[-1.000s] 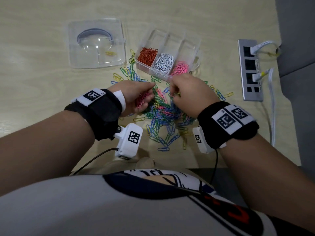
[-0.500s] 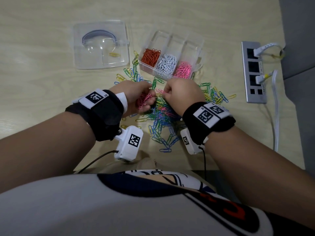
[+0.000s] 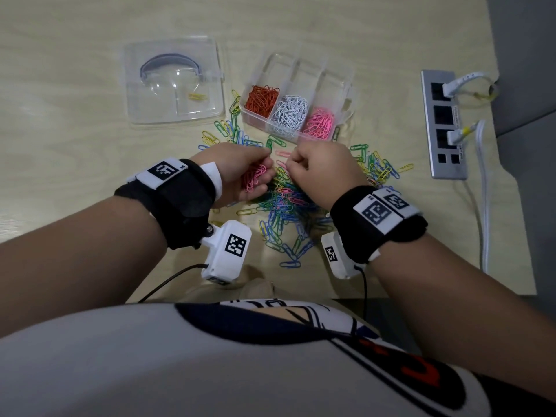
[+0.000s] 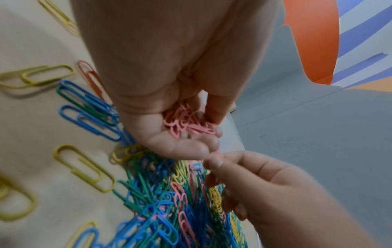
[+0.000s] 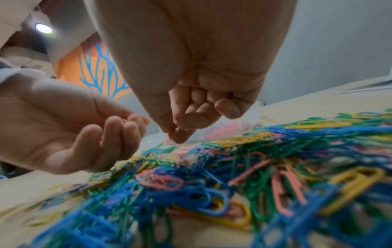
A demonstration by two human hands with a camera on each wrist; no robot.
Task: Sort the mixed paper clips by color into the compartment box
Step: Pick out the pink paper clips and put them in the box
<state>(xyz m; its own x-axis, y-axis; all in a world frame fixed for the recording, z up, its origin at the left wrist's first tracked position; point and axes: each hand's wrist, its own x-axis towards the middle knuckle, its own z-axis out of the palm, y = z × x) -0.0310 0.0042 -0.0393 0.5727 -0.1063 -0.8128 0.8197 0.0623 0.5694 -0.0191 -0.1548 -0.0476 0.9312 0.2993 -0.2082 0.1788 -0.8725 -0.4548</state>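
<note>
Two hands work over one heap of loose clips [image 3: 285, 206]. My left hand [image 3: 237, 173] is cupped, palm turned up and inward, its fingers curled round a bunch of pink clips [image 4: 186, 122] that lies in the palm. My right hand [image 3: 325, 173] hangs just beside it, fingers folded in, thumb and forefinger tips [image 5: 180, 134] pressed together right at the left hand's fingertips; whether a clip sits in that pinch I cannot tell, since the spot is too small and blurred. Under both hands the heap spreads blue, green, yellow and pink across the table [image 3: 75, 145], with stray yellow clips lying out past my left hand. Beyond my knuckles stands the box [image 3: 343, 94], clear, its three near compartments holding orange clips [image 3: 261, 100], white clips [image 3: 290, 111] and more pink [image 3: 319, 121], the pink compartment nearest my right hand. Farther off past my left hand lies the clear lid [image 3: 174, 82], flat on the table. Well off beyond my right hand is a power strip [image 3: 443, 124] with two white plugs in it.
</note>
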